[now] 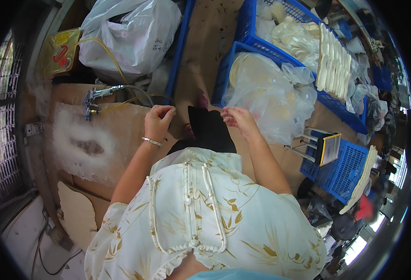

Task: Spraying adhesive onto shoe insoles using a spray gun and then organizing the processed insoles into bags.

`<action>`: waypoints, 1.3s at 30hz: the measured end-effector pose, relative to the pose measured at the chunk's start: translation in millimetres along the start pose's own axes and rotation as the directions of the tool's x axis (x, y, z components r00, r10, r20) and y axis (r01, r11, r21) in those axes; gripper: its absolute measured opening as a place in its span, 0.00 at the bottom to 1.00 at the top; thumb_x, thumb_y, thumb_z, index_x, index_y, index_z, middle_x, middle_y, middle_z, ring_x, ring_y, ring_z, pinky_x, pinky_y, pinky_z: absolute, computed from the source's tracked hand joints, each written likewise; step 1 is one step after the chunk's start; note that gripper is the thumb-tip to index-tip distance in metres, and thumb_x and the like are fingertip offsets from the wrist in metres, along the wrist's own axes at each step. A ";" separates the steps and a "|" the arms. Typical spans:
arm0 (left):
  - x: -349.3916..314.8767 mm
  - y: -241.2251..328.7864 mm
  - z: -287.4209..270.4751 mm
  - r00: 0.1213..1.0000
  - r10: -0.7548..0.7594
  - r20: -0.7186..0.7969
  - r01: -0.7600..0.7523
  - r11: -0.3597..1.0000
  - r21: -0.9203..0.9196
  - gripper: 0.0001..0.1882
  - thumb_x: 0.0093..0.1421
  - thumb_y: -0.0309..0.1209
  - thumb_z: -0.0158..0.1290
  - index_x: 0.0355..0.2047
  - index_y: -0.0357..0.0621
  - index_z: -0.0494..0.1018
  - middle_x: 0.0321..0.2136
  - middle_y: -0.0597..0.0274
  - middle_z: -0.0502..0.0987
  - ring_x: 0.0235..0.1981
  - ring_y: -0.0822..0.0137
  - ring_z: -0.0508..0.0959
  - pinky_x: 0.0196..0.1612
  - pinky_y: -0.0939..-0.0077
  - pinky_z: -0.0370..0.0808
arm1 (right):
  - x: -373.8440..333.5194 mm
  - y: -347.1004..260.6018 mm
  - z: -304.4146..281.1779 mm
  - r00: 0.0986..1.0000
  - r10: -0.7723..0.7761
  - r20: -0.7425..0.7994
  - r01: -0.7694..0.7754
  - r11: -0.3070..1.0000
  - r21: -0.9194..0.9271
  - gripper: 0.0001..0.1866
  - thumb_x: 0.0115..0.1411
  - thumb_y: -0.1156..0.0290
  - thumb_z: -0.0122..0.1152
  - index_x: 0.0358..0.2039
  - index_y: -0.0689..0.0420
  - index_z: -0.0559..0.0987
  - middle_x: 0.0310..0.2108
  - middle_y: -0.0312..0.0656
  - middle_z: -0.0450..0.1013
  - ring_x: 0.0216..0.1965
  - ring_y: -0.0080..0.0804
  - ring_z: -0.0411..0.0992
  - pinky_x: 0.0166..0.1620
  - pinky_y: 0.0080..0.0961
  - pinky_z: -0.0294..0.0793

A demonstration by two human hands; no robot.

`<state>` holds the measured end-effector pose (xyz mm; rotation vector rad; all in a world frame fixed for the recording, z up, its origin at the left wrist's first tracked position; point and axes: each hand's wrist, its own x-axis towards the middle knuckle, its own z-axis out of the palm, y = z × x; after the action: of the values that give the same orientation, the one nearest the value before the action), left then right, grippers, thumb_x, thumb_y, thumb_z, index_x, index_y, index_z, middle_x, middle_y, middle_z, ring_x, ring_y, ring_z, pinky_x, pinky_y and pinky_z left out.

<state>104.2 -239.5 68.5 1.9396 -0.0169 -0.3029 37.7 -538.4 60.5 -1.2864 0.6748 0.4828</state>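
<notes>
My left hand [158, 123], with a bracelet at the wrist, is raised in front of my body near the edge of a cardboard-covered work surface [126, 140]. Its fingertips are pinched together; whether something small sits between them I cannot make out. My right hand [241, 122] hovers across from it with loosely bent fingers apart, holding nothing I can see. Beside that hand lies a clear plastic bag [266, 102] with pale pieces inside. Left of my left hand, a spray gun [89, 101] with a yellowish hose [117, 107] rests at the back of the cardboard.
A white plastic bag [128, 42] and a metal can [58, 63] stand at the far left. Blue crates [245, 28] with bagged cream pieces line the right, and a row of cream insole-like pieces [331, 63] lies there. A small metal-legged stand [324, 148] is near another crate [350, 168].
</notes>
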 end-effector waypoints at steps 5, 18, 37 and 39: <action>45.5 0.7 29.5 0.991 -0.032 0.132 0.066 0.961 -0.267 0.10 0.59 0.24 0.52 0.38 0.32 0.77 0.31 0.61 0.80 0.31 0.73 0.79 0.36 0.83 0.74 | -9.0 14.0 -8.8 0.999 -0.028 -0.020 0.026 0.998 -0.060 0.15 0.64 0.65 0.49 0.45 0.61 0.76 0.36 0.39 0.76 0.31 0.22 0.72 0.36 0.19 0.73; 202.8 -4.9 156.5 0.966 -0.067 0.251 -0.094 0.812 0.577 0.15 0.52 0.36 0.56 0.36 0.38 0.79 0.30 0.51 0.81 0.35 0.55 0.81 0.42 0.67 0.75 | -107.1 88.4 -65.2 0.954 0.034 -0.297 -0.008 0.996 0.091 0.15 0.64 0.68 0.50 0.45 0.63 0.76 0.34 0.39 0.76 0.30 0.22 0.72 0.36 0.19 0.73; 117.9 69.2 397.8 0.722 0.300 0.624 -0.656 0.583 0.479 0.53 0.41 0.36 0.67 0.65 0.50 0.48 0.61 0.46 0.57 0.62 0.48 0.58 0.62 0.54 0.57 | 23.7 32.1 -167.2 0.991 -0.117 0.065 0.133 0.815 -0.563 0.18 0.57 0.58 0.56 0.37 0.60 0.80 0.30 0.51 0.77 0.39 0.37 0.77 0.45 0.31 0.74; 140.8 59.3 437.1 0.638 0.434 0.636 -0.768 0.411 0.491 0.42 0.42 0.33 0.66 0.59 0.50 0.62 0.54 0.49 0.68 0.57 0.49 0.67 0.58 0.54 0.63 | 26.5 58.4 -178.6 0.928 0.274 0.253 0.067 0.546 -0.835 0.23 0.55 0.54 0.55 0.44 0.57 0.78 0.40 0.54 0.76 0.47 0.44 0.74 0.50 0.43 0.71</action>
<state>152.5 -682.1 -58.6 2.4390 -1.3548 -0.1956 -15.7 -700.1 -23.3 -1.9958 0.1644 1.2236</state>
